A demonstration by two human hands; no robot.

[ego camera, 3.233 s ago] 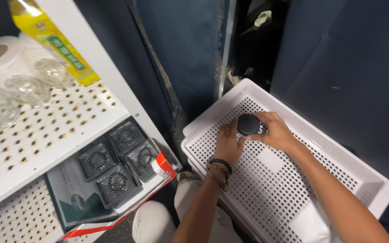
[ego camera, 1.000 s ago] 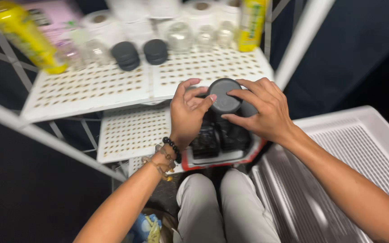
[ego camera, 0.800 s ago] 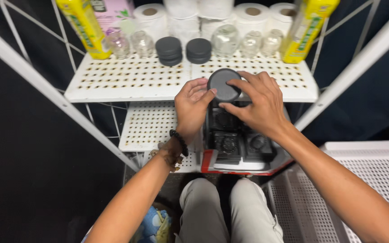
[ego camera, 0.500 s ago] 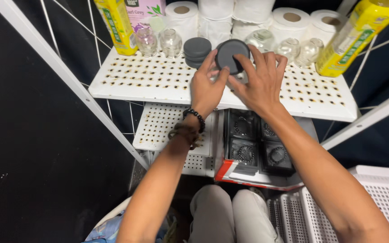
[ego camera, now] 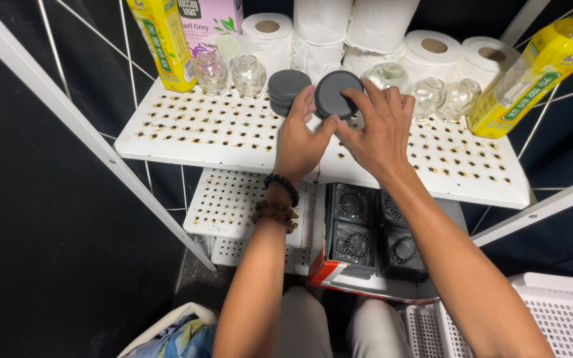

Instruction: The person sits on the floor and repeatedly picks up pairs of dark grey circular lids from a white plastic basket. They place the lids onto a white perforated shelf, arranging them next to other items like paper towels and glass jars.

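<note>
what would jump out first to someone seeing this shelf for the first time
Both hands, left and right, meet mid-shelf around a dark round disc, held right beside a stack of like discs. Yellow bottles stand at the left and right ends, with white paper rolls and small glass jars along the back. On the shelf below, dark boxes of bead bracelets sit in a red-edged tray.

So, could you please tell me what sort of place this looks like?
Probably a small stockroom or shop storage corner: a white perforated metal shelf holds toilet rolls, yellow bottles and glass jars, and both hands hold a round dark tin there.
</note>
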